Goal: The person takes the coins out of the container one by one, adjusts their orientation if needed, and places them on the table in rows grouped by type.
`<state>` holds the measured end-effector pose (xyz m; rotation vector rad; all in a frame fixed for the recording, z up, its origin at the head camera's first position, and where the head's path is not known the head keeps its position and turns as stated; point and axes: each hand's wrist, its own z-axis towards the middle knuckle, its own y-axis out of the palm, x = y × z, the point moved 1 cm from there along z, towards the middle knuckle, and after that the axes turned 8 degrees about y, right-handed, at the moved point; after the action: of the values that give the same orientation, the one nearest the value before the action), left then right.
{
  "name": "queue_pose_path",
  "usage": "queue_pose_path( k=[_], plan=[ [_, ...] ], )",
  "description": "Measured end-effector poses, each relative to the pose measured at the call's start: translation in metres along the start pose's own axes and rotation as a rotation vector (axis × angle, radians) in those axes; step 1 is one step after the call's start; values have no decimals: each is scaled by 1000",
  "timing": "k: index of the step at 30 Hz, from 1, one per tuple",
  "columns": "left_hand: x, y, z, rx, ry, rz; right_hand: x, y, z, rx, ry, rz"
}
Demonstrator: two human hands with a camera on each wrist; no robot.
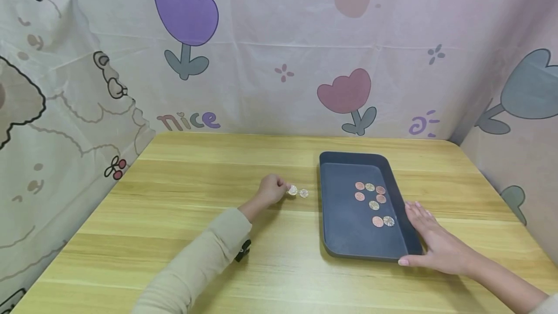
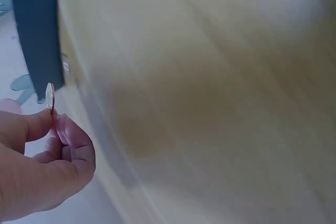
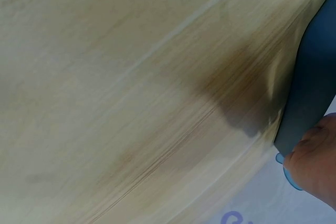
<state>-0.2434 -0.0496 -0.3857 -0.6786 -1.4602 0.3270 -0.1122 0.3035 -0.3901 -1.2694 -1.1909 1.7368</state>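
Note:
My left hand [image 1: 272, 190] pinches a silvery coin [image 1: 292, 190] between thumb and fingertip, and the left wrist view shows this coin [image 2: 50, 96] standing edge-up. Just right of it, a second silvery coin [image 1: 303, 193] lies flat on the table. Further right sits a dark grey rectangular tray [image 1: 342, 207]. Several copper, gold and silvery coins, among them a copper coin [image 1: 378, 221], lie flat inside it, mostly toward its right side. My right hand [image 1: 440, 241] rests against the tray's near right corner, fingers extended along the right wall and thumb at the front rim.
The wood-grain table [image 1: 174, 236] ends at a patterned cloth [image 1: 270, 86] behind and on both sides. A small black object [image 1: 243, 251] shows under the left sleeve near the wrist. The tray's raised walls stand between the table coins and those inside.

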Motion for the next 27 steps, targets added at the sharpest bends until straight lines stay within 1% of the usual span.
queue_pose_path(
  k=[4,8,15,20,27],
  plan=[
    [-8,-2,4,10,-8,65,0,0,0,-3,1,-8],
    [-10,-2,7,8,-33,100,0,0,0,-3,0,-10],
    [-8,-1,9,17,-82,126,0,-1,1,-11,7,-6],
    [-5,1,9,9,-123,136,0,-1,1,-12,6,-12],
    [-2,2,8,51,-147,174,1,0,1,9,-13,-30]
  ],
)
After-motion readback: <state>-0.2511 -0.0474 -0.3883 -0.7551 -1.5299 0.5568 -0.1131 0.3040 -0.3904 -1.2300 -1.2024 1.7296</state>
